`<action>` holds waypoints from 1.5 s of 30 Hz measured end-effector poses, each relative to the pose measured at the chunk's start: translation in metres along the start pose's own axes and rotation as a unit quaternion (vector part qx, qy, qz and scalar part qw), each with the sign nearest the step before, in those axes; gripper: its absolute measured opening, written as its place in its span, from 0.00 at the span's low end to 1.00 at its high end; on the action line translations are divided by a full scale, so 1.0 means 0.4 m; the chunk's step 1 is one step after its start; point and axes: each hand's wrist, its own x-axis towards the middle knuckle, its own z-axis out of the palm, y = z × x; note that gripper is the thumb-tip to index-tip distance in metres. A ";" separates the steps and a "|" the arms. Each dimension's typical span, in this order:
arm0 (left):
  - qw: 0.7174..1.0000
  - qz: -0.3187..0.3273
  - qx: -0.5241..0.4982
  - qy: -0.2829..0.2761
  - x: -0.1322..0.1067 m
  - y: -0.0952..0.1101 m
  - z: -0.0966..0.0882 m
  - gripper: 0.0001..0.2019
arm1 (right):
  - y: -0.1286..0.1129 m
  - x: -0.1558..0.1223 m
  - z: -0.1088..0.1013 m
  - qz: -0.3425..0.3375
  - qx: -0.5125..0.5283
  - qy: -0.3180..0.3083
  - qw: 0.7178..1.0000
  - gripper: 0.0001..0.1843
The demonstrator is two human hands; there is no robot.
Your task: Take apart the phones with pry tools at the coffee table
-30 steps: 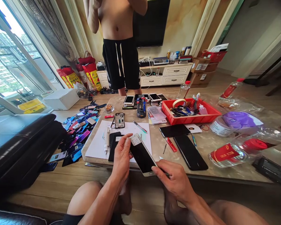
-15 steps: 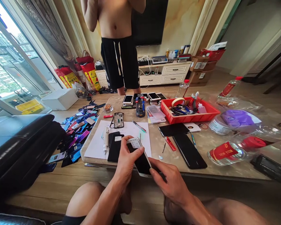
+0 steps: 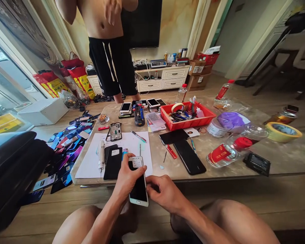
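My left hand is closed around a white smartphone with a dark screen and a handwritten label near its top. It holds the phone in front of the table's near edge, thumb across the right side. My right hand is at the phone's right edge with thumb and forefinger drawn together; whether something small is between them is hidden. Beyond the left hand, a black phone panel with a white label and a white pen-shaped screwdriver lie on white paper.
A red tray of tools stands mid-table. Black phones, a red lighter and a bottle lie to the right. A person stands across the table. Many phones are heaped on the floor at left.
My view has turned right, so the scene sits further left. The phone has come lower and turned more upright in my left hand. My right fingers have moved up along its right edge.
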 end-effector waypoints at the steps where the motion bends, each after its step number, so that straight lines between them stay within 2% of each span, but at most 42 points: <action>1: 1.000 -0.002 0.004 -0.007 0.001 -0.002 -0.004 0.25 | -0.003 0.001 0.004 0.009 0.011 -0.006 1.000 0.11; 6: 1.000 -0.008 0.023 -0.017 -0.006 -0.001 -0.018 0.24 | -0.021 0.006 0.018 0.029 0.056 -0.016 0.998 0.06; 10: 0.999 -0.010 0.052 -0.009 -0.005 -0.007 -0.006 0.23 | -0.023 0.008 0.018 0.030 0.037 -0.016 0.999 0.06; 14: 0.997 -0.019 0.065 0.026 0.018 -0.017 0.000 0.24 | -0.002 0.024 -0.008 0.049 0.013 -0.033 0.998 0.07; 16: 0.998 -0.041 0.001 0.052 0.033 -0.006 -0.026 0.25 | 0.012 0.040 -0.029 0.045 -0.009 -0.012 0.999 0.09; 19: 0.976 -0.061 -0.172 0.114 0.049 0.034 -0.106 0.27 | 0.027 0.071 -0.046 0.025 -0.099 0.067 0.993 0.09; 21: 0.951 -0.039 -0.259 0.168 0.050 0.066 -0.163 0.26 | 0.030 0.087 -0.035 0.007 -0.161 0.083 0.983 0.12; 23: 0.935 -0.017 -0.296 0.197 0.046 0.085 -0.197 0.24 | 0.029 0.100 -0.008 -0.018 -0.213 0.070 0.974 0.15; 25: 0.937 -0.028 -0.294 0.190 0.040 0.086 -0.201 0.24 | 0.030 0.112 0.023 -0.038 -0.273 0.058 0.959 0.16; 28: 0.951 -0.058 -0.270 0.141 0.036 0.066 -0.170 0.25 | 0.042 0.142 0.048 -0.041 -0.348 0.062 0.935 0.14; 30: 0.954 -0.067 -0.267 0.117 0.036 0.052 -0.148 0.27 | 0.058 0.169 0.044 -0.021 -0.369 0.084 0.925 0.13; 33: 0.953 -0.066 -0.276 0.101 0.036 0.045 -0.135 0.27 | 0.086 0.210 0.021 0.022 -0.366 0.122 0.922 0.18; 37: 0.949 -0.067 -0.297 0.081 0.028 0.047 -0.135 0.26 | 0.103 0.245 0.000 0.043 -0.350 0.147 0.924 0.22; 41: 0.939 -0.079 -0.326 0.070 0.020 0.048 -0.129 0.26 | 0.074 0.250 0.005 0.047 -0.332 0.162 0.928 0.19; 43: 0.937 -0.082 -0.334 0.066 0.017 0.047 -0.125 0.27 | 0.048 0.239 0.010 0.034 -0.269 0.166 0.948 0.17; 45: 0.937 -0.079 -0.334 0.062 0.015 0.042 -0.120 0.29 | 0.023 0.219 0.013 0.022 -0.159 0.142 0.977 0.16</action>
